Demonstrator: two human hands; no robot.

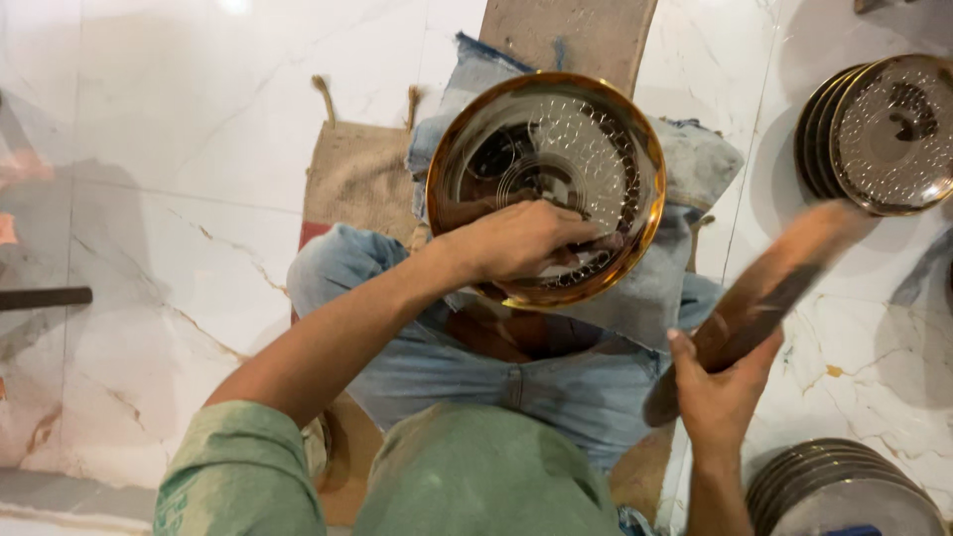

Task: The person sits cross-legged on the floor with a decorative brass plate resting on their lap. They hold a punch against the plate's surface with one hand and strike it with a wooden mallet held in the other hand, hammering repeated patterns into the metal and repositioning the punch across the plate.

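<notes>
A round metal plate [556,129] with a golden rim and a dotted engraved pattern rests on my lap over blue jeans cloth. My left hand [521,238] lies on its near part, fingers pressed onto the surface, holding it down. Right of my lap, my right hand [720,382] grips a long brown wooden mallet [764,293], raised and blurred with motion, its far end pointing up to the right.
A stack of similar engraved plates [884,134] leans at the upper right. Another stack of metal plates [844,491] sits at the lower right. Burlap cloth [357,174] and a brown board [571,35] lie on the white marble floor [179,149].
</notes>
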